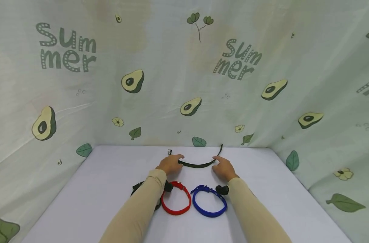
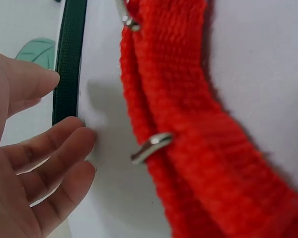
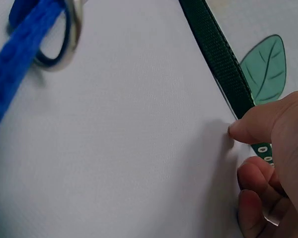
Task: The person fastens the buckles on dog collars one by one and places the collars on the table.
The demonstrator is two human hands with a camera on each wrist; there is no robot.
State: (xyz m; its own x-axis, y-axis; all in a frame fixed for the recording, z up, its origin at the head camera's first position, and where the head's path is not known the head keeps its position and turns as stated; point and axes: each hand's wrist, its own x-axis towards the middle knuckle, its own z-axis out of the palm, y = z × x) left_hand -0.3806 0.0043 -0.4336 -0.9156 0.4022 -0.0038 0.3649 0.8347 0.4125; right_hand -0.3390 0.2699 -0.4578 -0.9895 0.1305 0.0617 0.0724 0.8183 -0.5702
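A dark green collar (image 1: 198, 165) stretches in a shallow curve between both hands near the table's back edge. My left hand (image 1: 170, 164) grips it by its left part, where a metal ring (image 1: 169, 151) shows just beyond the fingers. In the left wrist view, the strap (image 2: 69, 59) runs down behind the fingertips. Thumb and fingers of my right hand (image 1: 224, 168) pinch the other part, and its free tail points up and away. Punched holes (image 3: 264, 150) show between these fingers in the right wrist view.
Nearer me lie a red collar (image 1: 176, 212) and a blue collar (image 1: 209, 214), each closed into a loop. A black collar (image 1: 137, 186) lies left of the red one, mostly hidden by my left forearm. A printed cloth (image 1: 160, 121) hangs behind the white table (image 1: 90, 189).
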